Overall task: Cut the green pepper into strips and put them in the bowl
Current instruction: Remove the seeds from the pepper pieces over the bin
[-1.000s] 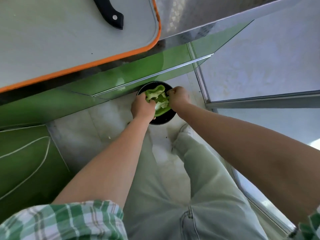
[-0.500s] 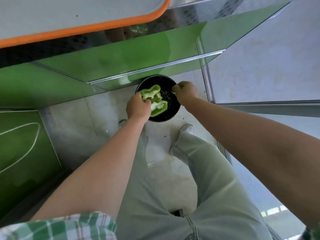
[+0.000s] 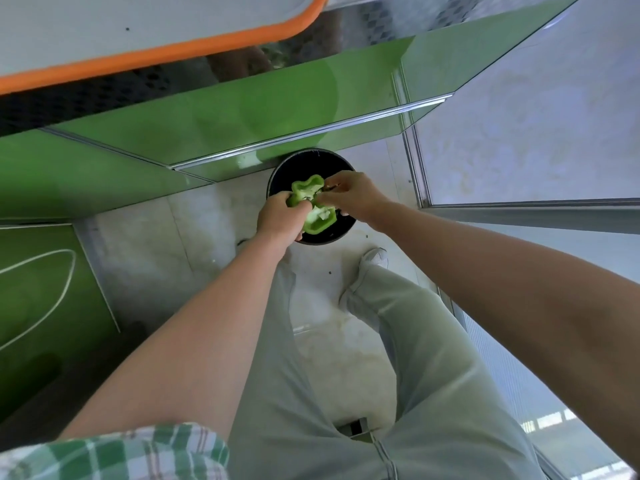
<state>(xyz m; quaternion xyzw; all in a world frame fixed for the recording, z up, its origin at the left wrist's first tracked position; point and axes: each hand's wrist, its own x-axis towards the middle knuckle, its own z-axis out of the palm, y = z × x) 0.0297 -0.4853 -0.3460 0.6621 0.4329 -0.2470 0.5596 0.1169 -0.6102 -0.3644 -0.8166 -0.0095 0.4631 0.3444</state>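
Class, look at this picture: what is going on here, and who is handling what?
A person is bent over a black round bin on the floor. The left hand holds an opened green pepper above it. The right hand picks at the pepper's pale core. An orange-edged cutting board lies on the counter above. No strips are cut yet.

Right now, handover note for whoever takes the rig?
Left hand: grip shut on the green pepper, cut open with pale core showing, held over a black bin on the floor.
Right hand: fingers at the pepper's core, apparently pulling it out.
Done: pepper opened.
Left: finish coring, return to the orange-edged cutting board, cut strips, bowl them. No bowl or knife in view.
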